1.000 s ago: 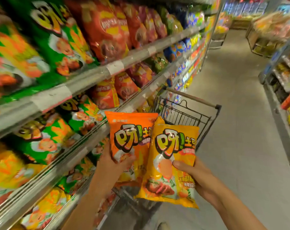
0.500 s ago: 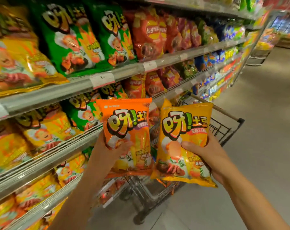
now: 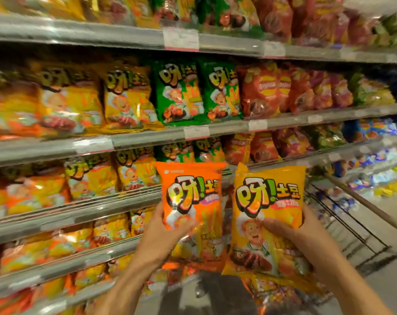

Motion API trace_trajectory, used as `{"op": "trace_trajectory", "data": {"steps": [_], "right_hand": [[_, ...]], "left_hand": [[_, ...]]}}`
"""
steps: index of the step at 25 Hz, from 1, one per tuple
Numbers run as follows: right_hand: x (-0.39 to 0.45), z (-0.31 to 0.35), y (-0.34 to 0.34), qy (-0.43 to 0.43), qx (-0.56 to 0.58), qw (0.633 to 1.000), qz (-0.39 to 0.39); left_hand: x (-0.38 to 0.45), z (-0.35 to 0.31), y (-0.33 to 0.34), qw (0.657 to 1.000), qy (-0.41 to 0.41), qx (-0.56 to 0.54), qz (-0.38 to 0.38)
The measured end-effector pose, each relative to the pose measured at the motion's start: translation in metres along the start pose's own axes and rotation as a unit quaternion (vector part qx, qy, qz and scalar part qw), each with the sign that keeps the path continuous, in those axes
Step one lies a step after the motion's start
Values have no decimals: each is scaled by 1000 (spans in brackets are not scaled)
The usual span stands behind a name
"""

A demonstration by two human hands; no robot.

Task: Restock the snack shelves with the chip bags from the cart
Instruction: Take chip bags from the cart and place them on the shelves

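Note:
My left hand [image 3: 163, 237] grips an orange chip bag [image 3: 193, 196] upright by its lower half. Beside it, my right hand [image 3: 304, 244] grips a yellow chip bag [image 3: 270, 201], also upright, the two bags nearly touching. Both are held in front of the snack shelves [image 3: 147, 139], level with the third shelf down. The wire cart [image 3: 352, 219] stands behind and to the right of the bags, its basket partly hidden by them. More bags lie in the cart [image 3: 272, 294] below my right hand.
Yellow bags of the same brand [image 3: 127, 98] fill the left shelves, green ones [image 3: 197, 92] the middle, red ones [image 3: 265, 92] the right. Price tags [image 3: 196, 132] hang on the shelf rails. The aisle floor [image 3: 393, 278] shows at bottom right. The picture is blurred.
My view has swung left to face the shelves squarely. Both hands have lifted the bags a little higher and drawn them apart; the grips are unchanged.

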State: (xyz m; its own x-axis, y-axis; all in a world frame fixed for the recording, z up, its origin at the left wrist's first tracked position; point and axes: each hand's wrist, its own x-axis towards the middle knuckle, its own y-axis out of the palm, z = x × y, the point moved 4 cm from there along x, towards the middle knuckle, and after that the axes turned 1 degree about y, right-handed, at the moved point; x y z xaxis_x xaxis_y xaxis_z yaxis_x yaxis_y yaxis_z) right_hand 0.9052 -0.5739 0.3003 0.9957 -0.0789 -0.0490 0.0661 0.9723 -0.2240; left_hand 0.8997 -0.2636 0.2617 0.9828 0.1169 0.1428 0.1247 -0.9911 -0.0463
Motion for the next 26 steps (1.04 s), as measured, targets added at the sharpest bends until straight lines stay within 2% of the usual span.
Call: {"op": "trace_trajectory", "data": {"steps": [6,12,16,21,26], "right_hand": [[-10,12,48,-29,-69,994,82],[-21,52,134,-76,-30,985,153],[-29,105,196,-138,-42,978,152],[-41,192,266,-215,-3,965,149],[-48,271,305,-280,29,947,156]], "left_hand": [[-68,-2,-47,996,-19,53,-66],[-82,-38,-133,990,21,63,-122],[-75,-69,-205,984,59,94,-142],[-61,-136,-301,966,130,128,-182],[-37,-201,-358,953,182,130,-203]]}}
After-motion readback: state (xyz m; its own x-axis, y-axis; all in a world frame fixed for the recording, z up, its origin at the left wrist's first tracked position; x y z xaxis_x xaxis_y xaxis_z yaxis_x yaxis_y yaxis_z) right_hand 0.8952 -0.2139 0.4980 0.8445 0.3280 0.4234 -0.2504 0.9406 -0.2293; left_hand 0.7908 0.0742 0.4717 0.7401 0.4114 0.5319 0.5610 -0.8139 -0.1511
